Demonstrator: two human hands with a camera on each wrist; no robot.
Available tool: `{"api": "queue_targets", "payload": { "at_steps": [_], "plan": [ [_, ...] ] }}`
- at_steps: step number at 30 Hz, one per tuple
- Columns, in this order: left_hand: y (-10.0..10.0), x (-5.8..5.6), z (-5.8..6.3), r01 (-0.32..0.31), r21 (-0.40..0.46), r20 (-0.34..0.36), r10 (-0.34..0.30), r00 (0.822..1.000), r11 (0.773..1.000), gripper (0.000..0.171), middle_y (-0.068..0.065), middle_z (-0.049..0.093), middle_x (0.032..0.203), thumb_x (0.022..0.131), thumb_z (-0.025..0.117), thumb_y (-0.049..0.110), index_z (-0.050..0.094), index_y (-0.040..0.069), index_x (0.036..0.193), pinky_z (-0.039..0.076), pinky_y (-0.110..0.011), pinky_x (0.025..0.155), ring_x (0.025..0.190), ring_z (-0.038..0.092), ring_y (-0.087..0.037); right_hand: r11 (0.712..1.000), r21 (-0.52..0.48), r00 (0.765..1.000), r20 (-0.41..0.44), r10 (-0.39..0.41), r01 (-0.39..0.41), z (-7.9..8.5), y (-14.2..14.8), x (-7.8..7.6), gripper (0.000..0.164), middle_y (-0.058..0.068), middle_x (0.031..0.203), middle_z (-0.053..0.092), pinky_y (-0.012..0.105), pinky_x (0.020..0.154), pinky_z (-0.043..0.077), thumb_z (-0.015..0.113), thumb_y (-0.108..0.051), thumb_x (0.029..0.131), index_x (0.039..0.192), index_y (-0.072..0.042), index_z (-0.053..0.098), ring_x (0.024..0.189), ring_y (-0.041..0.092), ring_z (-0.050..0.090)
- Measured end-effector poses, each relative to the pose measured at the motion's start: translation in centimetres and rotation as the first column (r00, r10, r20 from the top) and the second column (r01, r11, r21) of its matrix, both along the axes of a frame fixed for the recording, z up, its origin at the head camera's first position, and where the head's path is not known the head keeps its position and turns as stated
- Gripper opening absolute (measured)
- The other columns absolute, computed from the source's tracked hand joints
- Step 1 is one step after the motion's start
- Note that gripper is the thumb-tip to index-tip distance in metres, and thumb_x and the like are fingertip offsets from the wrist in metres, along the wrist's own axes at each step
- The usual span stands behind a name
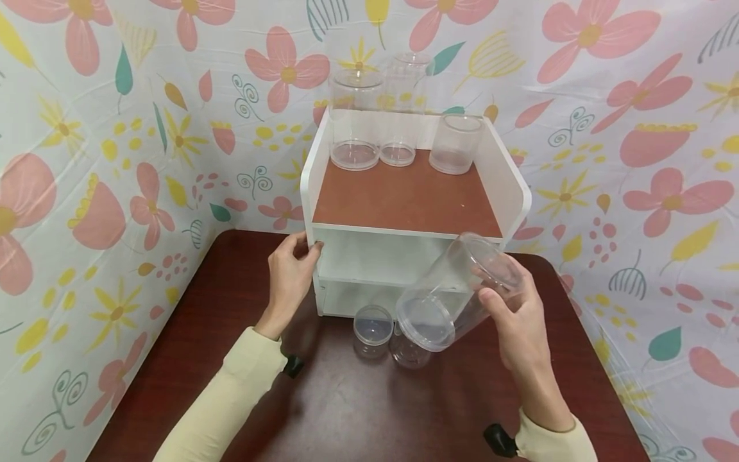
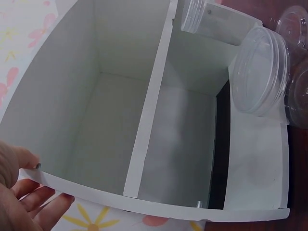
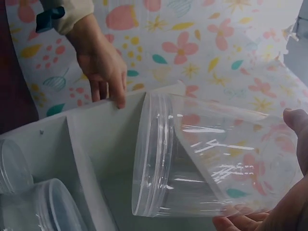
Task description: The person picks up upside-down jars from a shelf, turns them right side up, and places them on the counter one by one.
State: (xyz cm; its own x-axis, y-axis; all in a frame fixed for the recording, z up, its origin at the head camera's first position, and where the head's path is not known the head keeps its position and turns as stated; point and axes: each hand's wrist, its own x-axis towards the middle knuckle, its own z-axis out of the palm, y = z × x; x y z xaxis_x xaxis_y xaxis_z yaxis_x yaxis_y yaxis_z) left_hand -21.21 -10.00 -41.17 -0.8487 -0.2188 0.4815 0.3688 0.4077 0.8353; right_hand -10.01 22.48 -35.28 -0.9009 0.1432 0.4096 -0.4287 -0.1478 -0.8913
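Observation:
A large clear plastic jar [image 1: 453,289] with a lid is tilted in front of the white shelf unit [image 1: 308,186], lid end low and to the left. My right hand [image 1: 522,321] grips it near its base, thumb on one side and fingers on the other. In the right wrist view the jar [image 3: 216,154] shows no contents. My left hand [image 1: 290,273] holds the left side panel's front edge, thumb inside and fingers outside, as the left wrist view shows at the panel edge [image 2: 96,195].
On the unit's brown top board [image 1: 404,199] stand a wide tall jar [image 1: 355,122], a narrower tall jar [image 1: 399,122] and a shorter jar [image 1: 456,146]. Two small clear jars [image 1: 372,330] sit on the dark red table [image 1: 346,410] before the unit. Floral cloth [image 1: 219,128] hangs behind.

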Motion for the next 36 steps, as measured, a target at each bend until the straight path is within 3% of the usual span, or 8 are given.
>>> {"api": "queue_targets", "payload": {
  "at_steps": [5, 12, 16, 21, 25, 28, 36],
  "plan": [
    [0.0, 0.3, 0.2, 0.010, -0.013, 0.016, -0.010, 1.000, 1.000, 0.027, -0.010, 0.075, 0.105, 0.096, 0.075, 0.015, 0.074, 0.004, 0.121, 0.053, -0.030, 0.069, 0.088, 0.071, -0.020, 1.000, -0.008, 1.000, 0.011, -0.009, 0.009, -0.8, -0.4, 0.0, 0.053, 0.009, 0.131, 0.065, 0.027, 0.095, 0.051, 0.060, 0.008, 0.095, 0.145, -0.005, 0.047, 0.114, 0.020, 0.066],
    [-0.3, 1.4, 0.2, 0.074, 0.009, -0.011, -0.074, 0.997, 0.997, 0.037, -0.012, 0.070, 0.120, 0.100, 0.071, 0.018, 0.068, 0.004, 0.134, 0.059, -0.037, 0.087, 0.102, 0.073, -0.023, 1.000, -0.027, 1.000, -0.001, 0.011, -0.011, -1.9, -0.8, 0.2, 0.052, 0.010, 0.134, 0.064, 0.030, 0.099, 0.050, 0.057, 0.008, 0.098, 0.147, -0.002, 0.043, 0.122, 0.022, 0.063],
    [-0.2, 2.5, 0.1, 0.039, 0.008, -0.066, -0.039, 0.997, 0.999, 0.037, -0.014, 0.066, 0.124, 0.099, 0.071, 0.016, 0.067, 0.003, 0.133, 0.053, -0.038, 0.096, 0.110, 0.067, -0.024, 0.999, -0.040, 1.000, 0.004, 0.005, -0.005, -2.4, -1.0, 0.1, 0.052, 0.012, 0.131, 0.066, 0.031, 0.098, 0.049, 0.056, 0.009, 0.097, 0.147, -0.002, 0.043, 0.118, 0.023, 0.064],
    [0.0, 3.9, -0.6, 0.015, 0.027, -0.142, -0.011, 0.990, 1.000, 0.028, -0.014, 0.065, 0.117, 0.098, 0.070, 0.006, 0.068, -0.001, 0.125, 0.047, -0.040, 0.093, 0.107, 0.060, -0.026, 0.998, -0.057, 1.000, 0.003, 0.002, -0.001, -2.8, -1.3, 0.1, 0.052, 0.016, 0.131, 0.066, 0.032, 0.099, 0.049, 0.057, 0.008, 0.098, 0.147, -0.001, 0.043, 0.116, 0.023, 0.065],
    [0.4, 5.1, -1.4, 0.090, 0.014, -0.189, -0.085, 0.978, 0.996, 0.026, -0.010, 0.068, 0.115, 0.097, 0.071, 0.002, 0.069, -0.002, 0.123, 0.049, -0.032, 0.090, 0.102, 0.063, -0.023, 0.998, -0.069, 1.000, 0.008, -0.004, 0.005, -3.1, -1.4, 0.1, 0.052, 0.016, 0.130, 0.067, 0.033, 0.100, 0.049, 0.058, 0.008, 0.098, 0.147, 0.000, 0.042, 0.115, 0.025, 0.066],
    [0.8, 5.7, -2.1, 0.175, -0.025, -0.192, -0.177, 0.965, 0.984, 0.029, -0.010, 0.068, 0.119, 0.096, 0.072, 0.002, 0.068, -0.003, 0.125, 0.051, -0.033, 0.089, 0.104, 0.065, -0.023, 0.996, -0.085, 1.000, 0.002, -0.005, 0.005, -3.3, -1.5, 0.1, 0.052, 0.015, 0.129, 0.067, 0.033, 0.100, 0.050, 0.057, 0.009, 0.097, 0.146, 0.001, 0.042, 0.117, 0.026, 0.065],
    [1.7, 7.0, -3.6, 0.369, -0.163, -0.035, -0.379, 0.925, 0.915, 0.053, -0.006, 0.064, 0.132, 0.094, 0.077, 0.017, 0.059, 0.001, 0.141, 0.052, -0.042, 0.096, 0.116, 0.063, -0.023, 0.994, -0.108, 0.999, -0.037, 0.026, -0.029, -4.0, -1.9, 0.1, 0.051, 0.013, 0.131, 0.066, 0.032, 0.102, 0.050, 0.058, 0.007, 0.099, 0.146, 0.002, 0.043, 0.123, 0.025, 0.063]
  ]
}}
